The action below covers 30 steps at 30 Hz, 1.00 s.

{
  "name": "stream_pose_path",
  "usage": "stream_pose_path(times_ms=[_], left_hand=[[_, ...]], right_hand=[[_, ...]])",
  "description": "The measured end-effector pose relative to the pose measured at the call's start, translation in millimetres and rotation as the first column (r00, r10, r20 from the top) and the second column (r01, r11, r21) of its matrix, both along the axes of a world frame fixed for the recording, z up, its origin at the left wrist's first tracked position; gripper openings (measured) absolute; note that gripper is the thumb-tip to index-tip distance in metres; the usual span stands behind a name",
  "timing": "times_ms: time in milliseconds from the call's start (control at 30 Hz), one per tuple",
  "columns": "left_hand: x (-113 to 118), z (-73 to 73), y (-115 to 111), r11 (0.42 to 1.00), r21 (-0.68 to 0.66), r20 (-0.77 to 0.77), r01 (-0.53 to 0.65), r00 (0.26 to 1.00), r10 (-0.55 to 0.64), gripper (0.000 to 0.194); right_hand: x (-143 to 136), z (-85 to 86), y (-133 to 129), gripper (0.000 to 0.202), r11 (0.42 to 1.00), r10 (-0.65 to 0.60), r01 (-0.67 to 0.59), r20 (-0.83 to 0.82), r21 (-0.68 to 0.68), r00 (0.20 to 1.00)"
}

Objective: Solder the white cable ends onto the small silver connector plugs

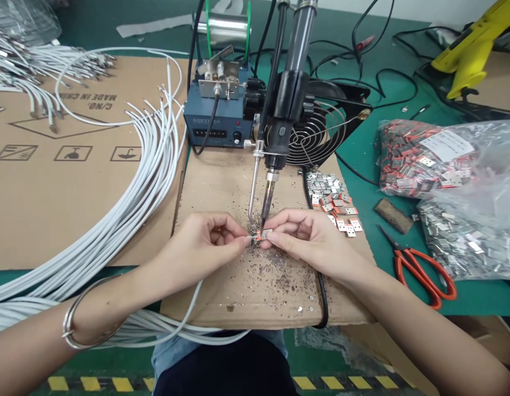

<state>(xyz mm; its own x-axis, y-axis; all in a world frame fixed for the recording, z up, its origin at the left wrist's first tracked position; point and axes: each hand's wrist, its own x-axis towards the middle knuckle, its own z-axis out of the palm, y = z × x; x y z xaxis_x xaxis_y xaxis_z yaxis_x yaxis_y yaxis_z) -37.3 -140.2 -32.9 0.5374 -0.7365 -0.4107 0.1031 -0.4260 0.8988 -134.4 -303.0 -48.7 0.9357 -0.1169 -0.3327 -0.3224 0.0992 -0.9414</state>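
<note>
Green bench fills most of the frame, with a cardboard sheet laid over its middle, probably to catch the scraps and spare the surface; nearest, at centre, the left hand has thumb and forefinger pinched, apparently on the end of a white cable that trails toward the lower edge; opposite it, the right hand is closed lightly on a USB plug, which sits at the centre of the frame just beneath the tip of a soldering iron; the iron is clamped upright beside a solder-feed tube, presumably so both hands are left for the parts.

Loose USB connectors lie just right of the hands, seemingly for easy reach; red-handled snips rest farther right, near a bag of metal shells; at left, a bundle of white cables curves upward, its ends gathered together, perhaps to stop tangling.

Beyond, at upper centre, stands a blue control box below a solder spool; a fan sits behind the iron, likely to clear fumes; a yellow gun-shaped tool occupies the upper right.
</note>
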Motion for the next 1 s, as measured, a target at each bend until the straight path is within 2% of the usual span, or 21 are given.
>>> stream_pose_path(times_ms=[333, 700, 1000], left_hand=[[1.3, -2.1, 0.5, 0.998, -0.066, 0.052, -0.014, 0.999, 0.017, 0.010], [0.1, 0.9, -0.3, 0.998, -0.057, 0.026, -0.019, 0.999, 0.020, 0.009], [-1.7, 2.3, 1.4, 0.998, -0.054, 0.011, -0.013, 1.000, 0.014, 0.011]], right_hand=[[0.2, 0.2, -0.4, 0.020, 0.998, -0.039, 0.039, 0.006, 0.052, 0.999], [-1.6, 1.2, -3.1, 0.007, 0.988, 0.012, -0.016, 0.025, 0.152, 1.000], [-1.9, -1.2, -4.8, 0.009, 0.992, 0.026, -0.031, 0.045, 0.122, 0.999]])
